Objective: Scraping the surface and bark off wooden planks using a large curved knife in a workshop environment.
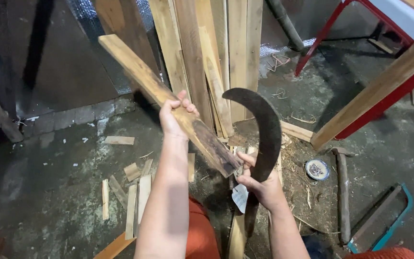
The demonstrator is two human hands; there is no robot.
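L hand [174,116] is clenched round a long wood plank [168,100], held up at a slant, dark lower end near the R hand [259,184]. R hand grips the handle of a curved dark sickle [264,129], blade arcing up just beside the plank's end. More planks [207,57] lean behind; wood scraps [130,192] lie on the concrete floor [49,192].

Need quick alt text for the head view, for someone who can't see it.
A person's left hand grips a worn wooden plank held at a slant, while the right hand holds a dark curved sickle blade beside the plank's lower end. Wood offcuts litter the dirty floor; boards lean behind.
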